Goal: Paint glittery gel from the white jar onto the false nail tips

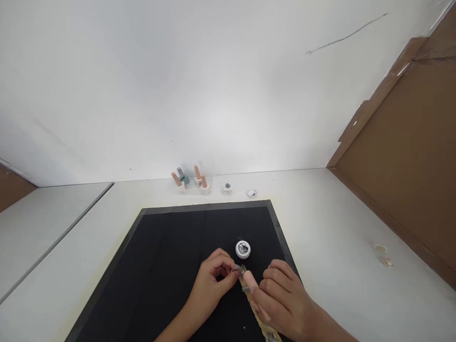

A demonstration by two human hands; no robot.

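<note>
Black, grey-edged matting lay beneath the left hand, which pinched a tiny pale piece; just beyond sat a round white jar of silvery material. Rightward, I saw a pale-pink cylindrical handle clasped in the right hand.

Soft, diffuse light made the white wall brightest near 12 o'clock, greying towards 10. The cardboard at 3 o'clock looked dim, the black mat at 6 dark. Wide-angle distortion slanted the outer edges; fine detail between the fingers blurred.
</note>
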